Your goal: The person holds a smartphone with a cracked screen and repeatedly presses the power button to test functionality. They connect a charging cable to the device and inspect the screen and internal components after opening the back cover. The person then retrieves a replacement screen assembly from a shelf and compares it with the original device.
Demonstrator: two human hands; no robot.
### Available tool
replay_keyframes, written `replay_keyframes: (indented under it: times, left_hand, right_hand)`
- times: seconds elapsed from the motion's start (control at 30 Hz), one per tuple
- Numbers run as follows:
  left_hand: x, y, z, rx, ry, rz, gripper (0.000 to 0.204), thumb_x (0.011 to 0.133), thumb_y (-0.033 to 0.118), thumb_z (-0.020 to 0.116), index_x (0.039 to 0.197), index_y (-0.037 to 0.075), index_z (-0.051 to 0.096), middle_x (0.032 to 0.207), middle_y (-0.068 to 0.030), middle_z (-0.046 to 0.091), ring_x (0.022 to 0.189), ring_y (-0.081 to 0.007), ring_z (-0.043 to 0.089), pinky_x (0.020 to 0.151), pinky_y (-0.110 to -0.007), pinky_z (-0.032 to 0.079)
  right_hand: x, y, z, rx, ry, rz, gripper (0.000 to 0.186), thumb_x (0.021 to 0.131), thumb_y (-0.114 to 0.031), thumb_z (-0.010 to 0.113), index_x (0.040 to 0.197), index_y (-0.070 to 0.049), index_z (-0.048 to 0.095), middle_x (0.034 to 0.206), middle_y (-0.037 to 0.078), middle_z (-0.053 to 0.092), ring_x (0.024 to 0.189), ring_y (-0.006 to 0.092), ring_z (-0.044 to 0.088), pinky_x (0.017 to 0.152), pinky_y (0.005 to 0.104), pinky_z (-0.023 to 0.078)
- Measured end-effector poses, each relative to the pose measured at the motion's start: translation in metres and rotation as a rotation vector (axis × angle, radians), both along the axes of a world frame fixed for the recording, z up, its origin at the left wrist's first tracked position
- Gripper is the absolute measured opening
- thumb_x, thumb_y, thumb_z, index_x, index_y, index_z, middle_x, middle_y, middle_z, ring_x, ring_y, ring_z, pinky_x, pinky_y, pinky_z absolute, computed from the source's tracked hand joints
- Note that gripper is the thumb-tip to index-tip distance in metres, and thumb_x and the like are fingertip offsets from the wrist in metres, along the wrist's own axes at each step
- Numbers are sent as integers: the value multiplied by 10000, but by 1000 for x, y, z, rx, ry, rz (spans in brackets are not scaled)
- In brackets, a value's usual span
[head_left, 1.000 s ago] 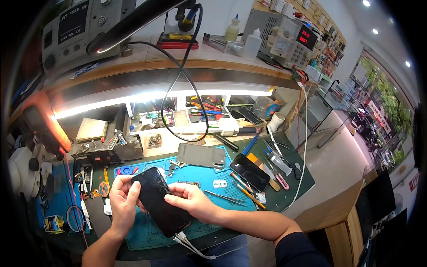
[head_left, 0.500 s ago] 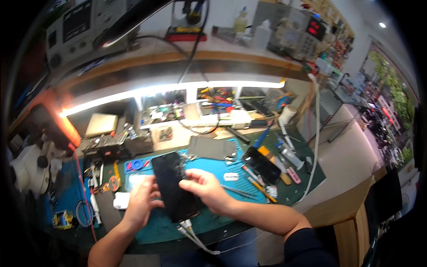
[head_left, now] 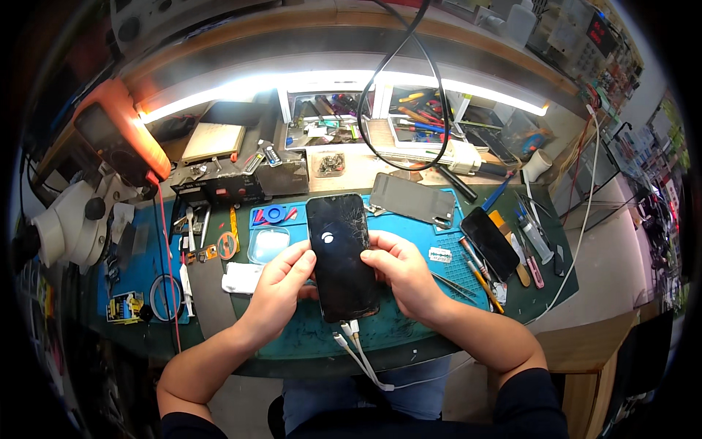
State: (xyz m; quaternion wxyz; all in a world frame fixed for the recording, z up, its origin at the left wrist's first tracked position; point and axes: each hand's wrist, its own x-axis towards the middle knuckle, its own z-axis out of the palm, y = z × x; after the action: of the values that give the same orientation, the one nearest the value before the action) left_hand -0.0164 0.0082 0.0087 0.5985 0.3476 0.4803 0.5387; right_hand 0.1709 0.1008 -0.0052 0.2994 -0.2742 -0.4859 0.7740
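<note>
A black smartphone (head_left: 338, 271) with cracked glass at its upper right is held upright between both hands. A small white round mark glows on its dark screen. My left hand (head_left: 278, 293) grips the left edge, thumb at the front. On the opposite edge, my right hand (head_left: 404, 278) pinches the phone with thumb and fingers. A white multi-plug cable (head_left: 363, 362) meets the phone's bottom edge, one plug apparently inserted and another hanging loose. Beneath lies a blue work mat (head_left: 292, 347). Beside my left hand are a white case (head_left: 241, 278) and a clear plastic box (head_left: 268, 245).
Right of the hands lie tweezers (head_left: 455, 285), a razor blade (head_left: 440, 254), a second dark phone (head_left: 490, 243) and a syringe (head_left: 535, 238). A grey flat panel (head_left: 413, 199) lies behind. An orange multimeter (head_left: 117, 135) stands left; a black cable loop (head_left: 442, 110) hangs overhead.
The white mark has appeared on the phone's previously dark screen. My view has shifted, and the phone now sits straighter. Both hands keep hold of it, the right lower along its edge.
</note>
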Motion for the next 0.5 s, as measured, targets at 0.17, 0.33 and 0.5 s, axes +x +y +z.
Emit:
replay_keyframes:
  times: [0.17,0.33,0.5]
  left_hand:
    - [-3,2,-9,-14,23,30,311,1045,250,459,1278,64,552,980,34,578,890,-54,539,727,-237,493]
    - [-3,4,-11,-10,34,31,308,1043,244,464,1266,55,559,971,29,578,880,-54,541,711,-228,496]
    - [0,3,-4,-15,24,50,290,1045,237,458,1239,51,568,981,15,602,878,-55,561,708,-231,502]
  right_hand:
    - [-1,0,2,15,-47,-3,267,942,-102,530,1175,5,605,993,22,666,821,49,588,692,202,457]
    - [-1,3,-3,124,-118,-10,254,946,-108,534,1159,12,602,902,-1,656,768,32,557,657,203,434]
    - [-1,4,-5,162,-122,-17,235,946,-110,545,1138,8,610,845,-30,648,700,6,513,591,185,395]
